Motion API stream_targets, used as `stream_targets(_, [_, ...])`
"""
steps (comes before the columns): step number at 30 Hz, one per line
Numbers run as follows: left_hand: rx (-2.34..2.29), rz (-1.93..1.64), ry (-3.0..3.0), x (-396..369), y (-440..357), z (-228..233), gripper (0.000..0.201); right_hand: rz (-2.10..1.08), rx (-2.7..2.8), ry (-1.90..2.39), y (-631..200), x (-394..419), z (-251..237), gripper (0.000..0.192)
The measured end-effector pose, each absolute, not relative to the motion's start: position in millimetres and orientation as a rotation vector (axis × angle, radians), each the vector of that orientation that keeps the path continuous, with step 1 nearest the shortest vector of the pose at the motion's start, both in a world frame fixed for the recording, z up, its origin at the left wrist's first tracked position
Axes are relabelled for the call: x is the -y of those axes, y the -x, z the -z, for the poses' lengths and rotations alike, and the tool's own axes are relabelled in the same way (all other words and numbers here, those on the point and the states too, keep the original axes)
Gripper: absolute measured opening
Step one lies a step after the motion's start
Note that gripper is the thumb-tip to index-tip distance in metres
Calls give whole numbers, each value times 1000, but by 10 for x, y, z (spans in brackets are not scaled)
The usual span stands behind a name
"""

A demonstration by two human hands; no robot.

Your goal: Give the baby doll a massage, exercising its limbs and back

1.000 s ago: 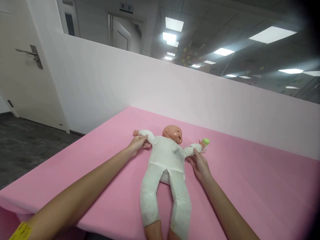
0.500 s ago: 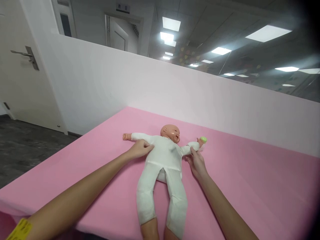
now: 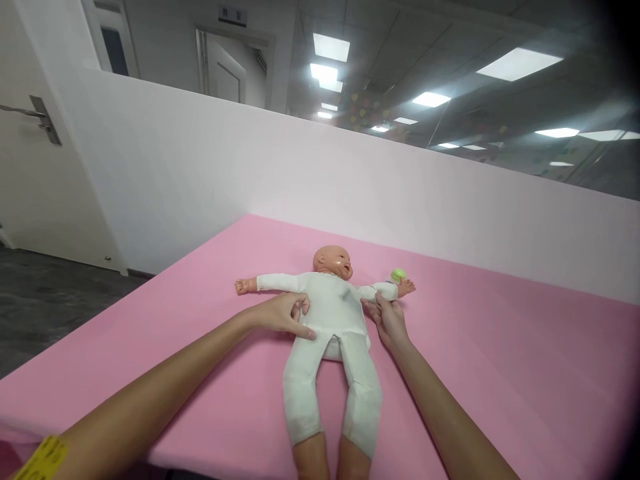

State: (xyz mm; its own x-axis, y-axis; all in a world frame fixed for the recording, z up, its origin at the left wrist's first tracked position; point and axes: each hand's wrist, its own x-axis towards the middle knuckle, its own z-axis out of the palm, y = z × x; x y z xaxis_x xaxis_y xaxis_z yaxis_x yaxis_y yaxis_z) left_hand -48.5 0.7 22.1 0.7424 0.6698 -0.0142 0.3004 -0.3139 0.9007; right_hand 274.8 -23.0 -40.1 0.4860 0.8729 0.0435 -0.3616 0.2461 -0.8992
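Observation:
A baby doll (image 3: 333, 310) with a soft white cloth body lies on its back, arms stretched out to both sides, its head turned to the right. My left hand (image 3: 283, 313) is at the doll's side on the left. Its thumb and fingers are apart, the thumb by the doll's hip and the fingers by its waist. My right hand (image 3: 391, 319) is closed on the doll's arm at the right, thumb and fingers around the white cloth sleeve. Just behind that arm sits a small light-green round object (image 3: 399, 274), its lower part partly hidden.
The doll lies on a table with a pink cover (image 3: 480, 360). A low white partition (image 3: 350, 180) runs along the table's far side. At the left are a door with a metal handle (image 3: 45, 120) and a dark floor (image 3: 30, 287).
My left hand has opened and slid down from the doll's chest toward its hip. The doll's arm at the right has turned lower, its hand now in front of the green object. The view shifted slightly.

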Motion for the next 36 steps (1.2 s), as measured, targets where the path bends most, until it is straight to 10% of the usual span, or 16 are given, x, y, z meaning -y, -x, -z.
stream_targets(10, [-480,-535,-2269,355,396,-570,14,-908,676,1010,-2778,238,402,47])
stream_targets(16, [-42,-359,-2715,1034,508,-676,53,-861,681,988,-2738,236,344,43])
stream_targets(36, [-137,-1175,-2610,586,313,-172,49,-539,992,1063,-2612,299,284,32])
